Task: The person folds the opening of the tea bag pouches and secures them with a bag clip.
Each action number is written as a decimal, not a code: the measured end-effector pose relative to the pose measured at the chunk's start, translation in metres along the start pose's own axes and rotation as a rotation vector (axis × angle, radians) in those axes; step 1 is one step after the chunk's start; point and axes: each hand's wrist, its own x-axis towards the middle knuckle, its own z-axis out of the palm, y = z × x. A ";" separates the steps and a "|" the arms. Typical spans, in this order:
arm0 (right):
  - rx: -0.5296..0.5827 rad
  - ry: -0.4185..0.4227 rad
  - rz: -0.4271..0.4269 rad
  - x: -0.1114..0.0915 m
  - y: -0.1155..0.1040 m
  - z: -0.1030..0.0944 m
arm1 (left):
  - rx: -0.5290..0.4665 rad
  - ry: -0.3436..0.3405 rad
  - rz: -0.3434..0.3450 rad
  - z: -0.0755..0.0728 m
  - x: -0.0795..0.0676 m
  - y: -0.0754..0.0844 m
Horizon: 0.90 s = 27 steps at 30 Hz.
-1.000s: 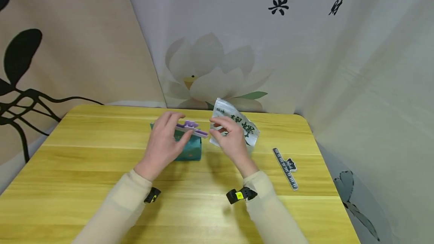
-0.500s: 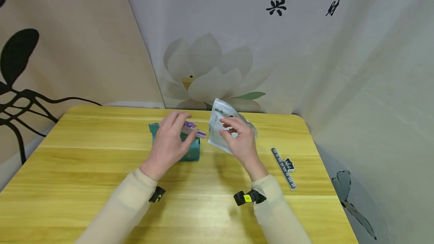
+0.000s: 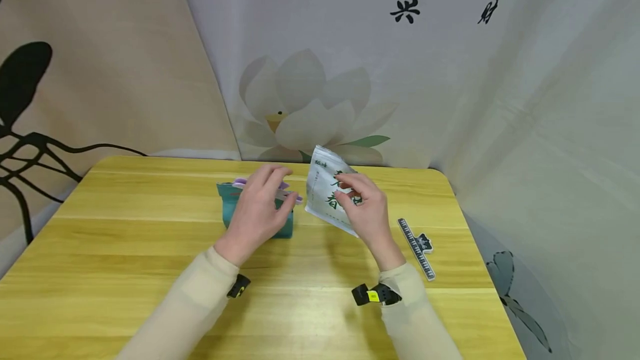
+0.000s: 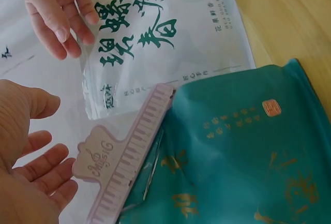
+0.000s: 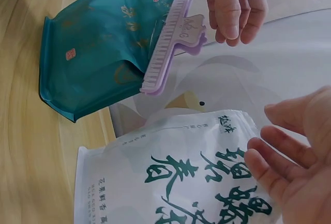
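Note:
A teal pouch [image 3: 230,203] stands on the wooden table, its top pinched by a lilac bag clip [image 4: 135,154] with piano-key stripes and the word "Music". Around the clip, but not gripping it, is my left hand [image 3: 256,213], thumb and fingers spread; whether a fingertip touches the clip's handle I cannot tell. To the right, a white pouch [image 3: 321,196] with green characters stands with no clip visible on its top. My right hand [image 3: 369,213] is beside its upper edge, fingers loosely bent and holding nothing. Contact with the pouch is unclear.
A second bag clip [image 3: 417,249], black and white with the same key pattern, lies on the right of the table [image 3: 300,315]. Behind the table's far edge hangs a printed curtain [image 3: 320,32] with a lotus.
Both hands have shifted rightward, the right one farther, uncovering more of the white pouch's left side. The teal pouch still carries its clip. The head view has turned slightly.

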 end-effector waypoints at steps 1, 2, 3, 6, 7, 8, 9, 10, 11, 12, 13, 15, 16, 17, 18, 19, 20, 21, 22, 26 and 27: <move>-0.001 0.004 -0.005 0.000 0.000 -0.001 | -0.004 0.001 0.004 0.001 0.000 0.001; 0.000 0.007 -0.008 -0.001 -0.001 -0.002 | -0.006 0.003 0.008 0.002 0.001 0.001; 0.002 0.011 -0.011 -0.001 -0.001 -0.003 | -0.009 0.004 0.013 0.003 0.002 0.002; 0.006 0.027 -0.010 -0.002 -0.004 -0.007 | -0.018 -0.004 0.028 0.005 0.004 0.004; 0.006 0.032 -0.007 -0.002 -0.004 -0.008 | -0.019 -0.010 0.029 0.006 0.004 0.005; 0.007 0.037 -0.006 -0.002 -0.005 -0.009 | -0.020 -0.015 0.030 0.007 0.005 0.005; 0.006 0.040 -0.003 -0.002 -0.005 -0.011 | -0.021 -0.022 0.030 0.008 0.006 0.006; 0.005 0.044 -0.001 -0.002 -0.005 -0.012 | -0.022 -0.031 0.029 0.009 0.007 0.007; 0.004 0.047 0.000 -0.002 -0.005 -0.013 | -0.023 -0.037 0.026 0.010 0.007 0.008; -0.002 0.050 -0.002 -0.002 -0.005 -0.015 | -0.024 -0.044 0.023 0.011 0.008 0.008; -0.004 0.053 -0.009 -0.002 -0.005 -0.016 | -0.024 -0.050 0.020 0.011 0.009 0.009; -0.014 0.059 -0.017 -0.003 -0.003 -0.019 | -0.030 -0.058 0.018 0.012 0.010 0.011; -0.020 0.064 -0.022 -0.003 -0.003 -0.020 | -0.031 -0.060 0.019 0.013 0.010 0.011; -0.023 0.069 -0.025 -0.003 -0.003 -0.021 | -0.033 -0.061 0.021 0.014 0.011 0.011; -0.027 0.073 -0.029 -0.003 -0.002 -0.023 | -0.035 -0.064 0.024 0.015 0.011 0.012; -0.028 0.076 -0.031 -0.003 -0.002 -0.024 | -0.037 -0.065 0.029 0.015 0.012 0.013; -0.033 0.080 -0.028 -0.004 -0.002 -0.025 | -0.042 -0.063 0.035 0.016 0.013 0.013; -0.036 0.085 -0.028 -0.004 -0.001 -0.027 | -0.043 -0.063 0.040 0.017 0.014 0.014; -0.040 0.090 -0.026 -0.004 -0.001 -0.028 | -0.043 -0.063 0.045 0.018 0.014 0.015; -0.055 0.122 -0.028 -0.005 -0.001 -0.033 | -0.042 -0.065 0.058 0.021 0.017 0.017; -0.055 0.130 -0.030 -0.006 -0.001 -0.034 | -0.040 -0.068 0.059 0.021 0.018 0.018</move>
